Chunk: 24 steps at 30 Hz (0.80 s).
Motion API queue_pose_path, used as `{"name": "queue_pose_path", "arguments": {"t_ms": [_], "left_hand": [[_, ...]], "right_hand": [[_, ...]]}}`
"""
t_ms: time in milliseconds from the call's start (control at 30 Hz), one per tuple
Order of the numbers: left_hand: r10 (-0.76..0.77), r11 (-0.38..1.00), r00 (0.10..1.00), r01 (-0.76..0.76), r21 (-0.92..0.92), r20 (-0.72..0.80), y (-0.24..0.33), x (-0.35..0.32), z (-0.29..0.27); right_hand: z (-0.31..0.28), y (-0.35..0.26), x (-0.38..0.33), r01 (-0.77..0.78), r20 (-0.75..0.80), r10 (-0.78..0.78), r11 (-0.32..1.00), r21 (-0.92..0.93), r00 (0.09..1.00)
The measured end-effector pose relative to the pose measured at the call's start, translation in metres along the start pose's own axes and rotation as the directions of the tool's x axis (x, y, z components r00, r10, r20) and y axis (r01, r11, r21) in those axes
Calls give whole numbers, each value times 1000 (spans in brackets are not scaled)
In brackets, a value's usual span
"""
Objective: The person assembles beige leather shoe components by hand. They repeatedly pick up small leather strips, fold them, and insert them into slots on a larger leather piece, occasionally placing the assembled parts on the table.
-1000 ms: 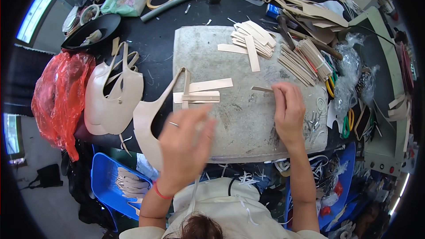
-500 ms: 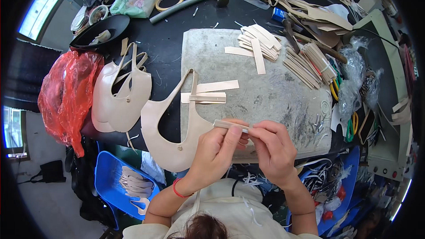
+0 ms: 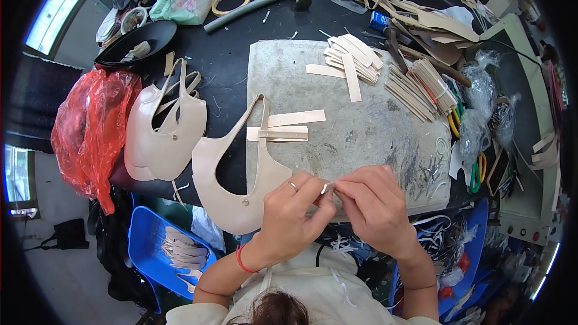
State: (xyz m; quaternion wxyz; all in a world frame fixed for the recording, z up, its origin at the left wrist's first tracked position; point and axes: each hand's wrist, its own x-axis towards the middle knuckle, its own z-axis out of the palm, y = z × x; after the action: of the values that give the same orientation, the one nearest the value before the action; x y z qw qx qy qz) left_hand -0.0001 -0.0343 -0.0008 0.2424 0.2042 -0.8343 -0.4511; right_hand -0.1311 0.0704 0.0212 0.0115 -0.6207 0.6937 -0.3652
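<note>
My left hand (image 3: 295, 207) and my right hand (image 3: 378, 204) meet over the board's near edge, both with fingers closed. Between their fingertips is a small beige leather strip (image 3: 329, 188), mostly hidden, with a white end showing. A cream shoe upper (image 3: 208, 195) with a thin strap lies left of my left hand, its strap resting on the board. Two flat beige strips (image 3: 298, 117) lie by that strap, one beneath it. Farther left rest stacked cream uppers (image 3: 147, 147).
Under my hands is a worn grey board (image 3: 361, 138) bearing piles of strips (image 3: 355, 57). A hammer (image 3: 253, 9) lies at the back. A red plastic bag (image 3: 90, 138) sits at left. Blue bins (image 3: 141, 247) stand below the table. Leather pieces (image 3: 445, 21) crowd the far right.
The strip that showed lengthwise in my left fingers has turned and is now mostly covered. My left hand has rotated, its knuckles now upward; my right hand has shifted slightly.
</note>
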Motion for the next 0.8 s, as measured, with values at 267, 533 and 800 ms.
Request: {"name": "queue_pose_path", "arguments": {"t_ms": [267,533,800], "left_hand": [[-23,992,997,13,-126,-76,-2,-8,10],[-338,804,921,174,-569,-195,-7,3,-11],[-354,753,931,231,-616,-85,6,9,-2]], "right_hand": [[17,4,-13,-80,-165,114,976,204,980],[-10,7,-41,-288,124,281,957,40,952],[-71,56,-90,-335,-98,325,842,-422,941]]}}
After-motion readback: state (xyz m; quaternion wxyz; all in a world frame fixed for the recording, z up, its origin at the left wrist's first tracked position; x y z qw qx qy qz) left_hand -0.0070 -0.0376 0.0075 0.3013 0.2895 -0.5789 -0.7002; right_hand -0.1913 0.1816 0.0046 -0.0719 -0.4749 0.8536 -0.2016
